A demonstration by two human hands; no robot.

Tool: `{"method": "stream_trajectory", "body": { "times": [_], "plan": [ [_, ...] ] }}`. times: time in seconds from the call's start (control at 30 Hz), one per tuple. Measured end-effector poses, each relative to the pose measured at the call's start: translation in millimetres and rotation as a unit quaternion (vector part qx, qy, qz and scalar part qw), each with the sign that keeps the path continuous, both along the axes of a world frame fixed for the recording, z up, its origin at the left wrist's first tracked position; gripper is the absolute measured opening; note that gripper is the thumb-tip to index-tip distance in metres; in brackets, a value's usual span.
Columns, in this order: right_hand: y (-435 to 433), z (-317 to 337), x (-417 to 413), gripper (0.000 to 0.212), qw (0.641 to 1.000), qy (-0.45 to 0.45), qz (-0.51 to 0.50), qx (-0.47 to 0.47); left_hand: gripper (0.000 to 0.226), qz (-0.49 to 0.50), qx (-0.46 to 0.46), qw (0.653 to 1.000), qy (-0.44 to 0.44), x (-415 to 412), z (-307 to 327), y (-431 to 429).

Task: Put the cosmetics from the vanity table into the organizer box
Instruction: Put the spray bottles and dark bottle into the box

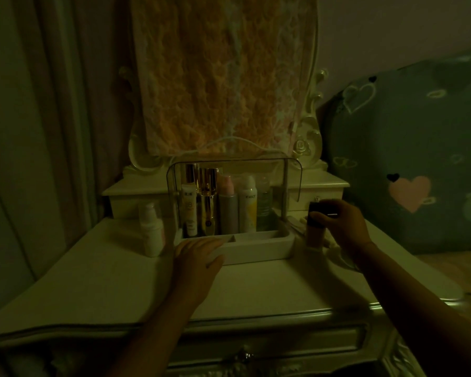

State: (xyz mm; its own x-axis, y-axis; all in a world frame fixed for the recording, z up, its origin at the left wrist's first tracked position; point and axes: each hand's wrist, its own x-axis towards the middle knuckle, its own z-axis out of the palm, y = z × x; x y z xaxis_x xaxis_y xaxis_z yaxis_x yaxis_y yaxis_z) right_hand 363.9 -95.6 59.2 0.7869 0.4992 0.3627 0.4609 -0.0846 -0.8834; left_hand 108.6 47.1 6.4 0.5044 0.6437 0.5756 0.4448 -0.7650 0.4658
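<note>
My right hand is closed around the dark cap of a foundation bottle, which stands upright just to the right of the organizer box. My fingers wrap the top of the bottle from the right side; its tan lower body shows below my grip. I cannot tell whether its base rests on the vanity table or hangs just above it.

My left hand lies flat with the fingers spread and relaxed, holding nothing. The fingertips rest on the front left rim of the box, the palm on the table in front of it.

The box is white with a clear raised lid standing up behind it. Inside, along the back, five bottles stand upright in a row: a slim white tube, a gold bottle, a grey bottle with a pink cap, a white and yellow spray can and a clear bottle. The low front compartment of the box looks bare, though the light is dim.

A white pump bottle stands on the table just left of the box, apart from it. Behind everything a patterned cloth hangs over the mirror.
</note>
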Motion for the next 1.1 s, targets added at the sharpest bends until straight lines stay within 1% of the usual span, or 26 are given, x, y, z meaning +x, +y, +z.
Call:
{"method": "stream_trajectory", "body": {
  "times": [0.3, 0.5, 0.63, 0.8, 0.87, 0.93, 0.97, 1.03, 1.1],
  "plan": [
    [-17, 14, -27, 0.033, 0.997, -0.035, 0.067, -0.029, 0.034, -0.003, 0.004, 1.000, -0.015, 1, -2, 1],
    [-21, 27, -46, 0.032, 0.995, -0.031, 0.100, -0.005, 0.035, -0.002, 0.008, 1.000, -0.014, 2, -3, 3],
    [-19, 34, -55, 0.025, 0.991, -0.025, 0.127, 0.012, 0.035, -0.002, 0.006, 1.000, -0.007, 3, -3, 4],
    [-8, 35, -66, 0.027, 0.989, -0.016, 0.149, 0.013, 0.035, 0.007, -0.011, 1.000, -0.016, 5, 2, 0],
    [-2, 35, -70, 0.030, 0.988, -0.018, 0.155, 0.007, 0.038, -0.001, -0.036, 0.999, -0.005, 11, 4, -4],
    [4, 36, -73, 0.032, 0.987, -0.025, 0.161, 0.001, 0.044, -0.043, -0.100, 0.994, -0.012, 22, 9, -9],
    [7, 37, -75, 0.033, 0.985, -0.022, 0.169, 0.002, 0.048, -0.077, -0.150, 0.985, -0.025, 28, 13, -13],
    [14, 38, -79, 0.032, 0.983, -0.015, 0.184, 0.010, 0.050, -0.151, -0.244, 0.956, -0.063, 41, 24, -20],
    [21, 40, -82, 0.033, 0.982, -0.010, 0.189, 0.021, 0.039, -0.194, -0.296, 0.930, -0.100, 53, 35, -23]
  ]
}}
